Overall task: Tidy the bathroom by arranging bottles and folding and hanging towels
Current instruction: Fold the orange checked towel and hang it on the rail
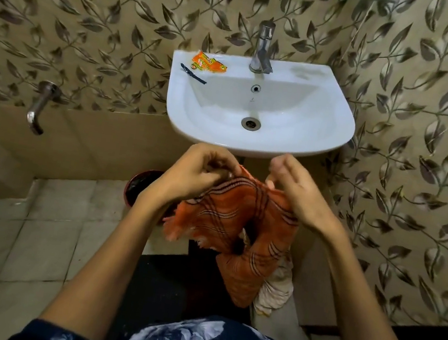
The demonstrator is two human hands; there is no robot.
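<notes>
Two hands at work below the white sink (329, 119): my left hand (198, 171) pinches the upper edge of an orange striped towel (240, 226) with curled fingers, while my right hand (296, 188) grips its right side. The towel hangs bunched between them, long axis running down toward me. An orange sachet (208, 63), lettering too blurred to read, lies on the sink's far-left rim. A dark-lined red bucket (137, 185) stands on the floor at left; its contents cannot be made out.

One head cam, wide-angle, looks fwd and down, close over hands, facing sink (253, 145) and wall.
</notes>
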